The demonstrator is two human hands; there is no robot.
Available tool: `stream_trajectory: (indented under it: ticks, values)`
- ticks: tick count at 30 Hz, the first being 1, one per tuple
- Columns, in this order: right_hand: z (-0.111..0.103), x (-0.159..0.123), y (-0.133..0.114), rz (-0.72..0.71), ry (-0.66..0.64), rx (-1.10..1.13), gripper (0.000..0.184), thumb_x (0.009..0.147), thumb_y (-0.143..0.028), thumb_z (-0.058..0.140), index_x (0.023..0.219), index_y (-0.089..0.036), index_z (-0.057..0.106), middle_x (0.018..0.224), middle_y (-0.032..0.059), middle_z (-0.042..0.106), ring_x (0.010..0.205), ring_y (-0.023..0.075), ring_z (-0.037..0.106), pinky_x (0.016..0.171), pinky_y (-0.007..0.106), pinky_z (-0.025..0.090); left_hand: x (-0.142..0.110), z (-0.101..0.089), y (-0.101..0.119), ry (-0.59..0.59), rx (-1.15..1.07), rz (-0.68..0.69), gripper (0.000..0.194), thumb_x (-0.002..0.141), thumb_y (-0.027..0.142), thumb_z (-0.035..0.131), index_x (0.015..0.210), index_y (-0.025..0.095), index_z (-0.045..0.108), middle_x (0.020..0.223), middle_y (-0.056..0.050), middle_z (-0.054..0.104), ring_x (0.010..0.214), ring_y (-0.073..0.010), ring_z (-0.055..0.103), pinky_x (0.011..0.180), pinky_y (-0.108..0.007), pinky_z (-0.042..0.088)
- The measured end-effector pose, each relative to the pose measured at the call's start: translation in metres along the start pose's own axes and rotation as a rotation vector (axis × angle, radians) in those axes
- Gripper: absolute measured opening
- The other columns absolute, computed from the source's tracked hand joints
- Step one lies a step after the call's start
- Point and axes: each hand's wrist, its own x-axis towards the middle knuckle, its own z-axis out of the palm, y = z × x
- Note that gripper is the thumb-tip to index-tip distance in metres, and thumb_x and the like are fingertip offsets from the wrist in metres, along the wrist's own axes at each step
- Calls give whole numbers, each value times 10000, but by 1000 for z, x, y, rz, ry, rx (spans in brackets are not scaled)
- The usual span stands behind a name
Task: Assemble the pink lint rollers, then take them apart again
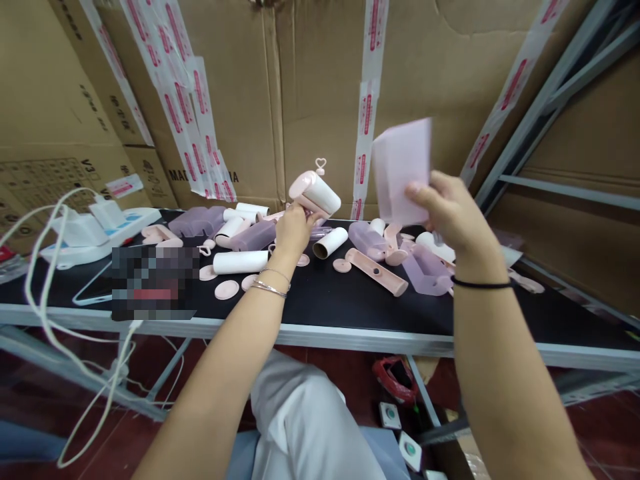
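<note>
My left hand point(296, 228) is closed on a pink plastic holder point(304, 187) with a white cylinder point(324, 197) set against it. A small pink heart-shaped loop point(321, 163) sticks up at its top. Raised higher on the right, my right hand point(445, 203) grips a translucent lilac plastic case point(403, 170) between thumb and fingers. The two held pieces are apart. On the black table below lie a hollow white tube point(331, 243), a long pink strip with a hole point(385, 275) and another lilac case point(427, 270).
More white tubes point(240, 262), pink discs point(227, 289) and lilac cases point(197, 221) are scattered on the table point(320, 307). A power strip point(120, 230) with white cables stands at left. Cardboard point(320, 87) backs the table; a metal frame point(555, 100) rises at right.
</note>
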Motion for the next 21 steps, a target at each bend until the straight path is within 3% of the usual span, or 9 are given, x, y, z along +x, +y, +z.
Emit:
stream_trajectory:
  ticks: [1,3,6,9,12,21]
  values:
    - [-2,-6,-10,29,-198,24,528,867,-644,455,1080,-197,638,966,78,706,821,233,664,674,339,506,1,-1,0,28,-9,-36,388,914,462,547,1124,137,572,1110,-186,689,1087,-322,647,898,-395,489]
    - [5,-21,-30,51,-478,-113,521,794,-626,584,1103,-209,626,927,67,711,778,233,662,656,327,493,2,-3,-1,90,-40,-96,380,924,472,522,1111,144,568,1107,-186,692,1078,-321,649,888,-387,490]
    - [35,-42,-49,-23,-650,-422,516,796,-581,604,1136,-193,614,912,102,708,793,273,663,648,335,461,6,-4,-4,186,-118,-178,395,932,499,490,1098,149,564,1111,-187,694,1094,-309,642,911,-385,483]
    - [64,-54,-50,-127,-636,-568,512,850,-564,545,1200,-192,586,1080,143,680,858,294,667,655,336,449,9,-3,-8,260,-185,-245,419,931,519,478,1081,139,569,1130,-200,683,1122,-300,629,938,-389,475]
    - [79,-52,-36,-167,-590,-648,530,904,-568,466,1280,-201,542,1187,151,633,865,282,667,643,326,441,10,0,-9,300,-241,-248,406,909,514,524,1032,131,584,1092,-198,692,1099,-303,638,930,-389,478]
    - [102,-20,23,-65,-481,-785,545,953,-553,361,1322,-178,503,1286,174,556,834,283,665,631,344,448,7,3,-6,277,-268,-143,356,878,481,592,1004,149,611,1018,-168,724,981,-293,673,851,-358,486]
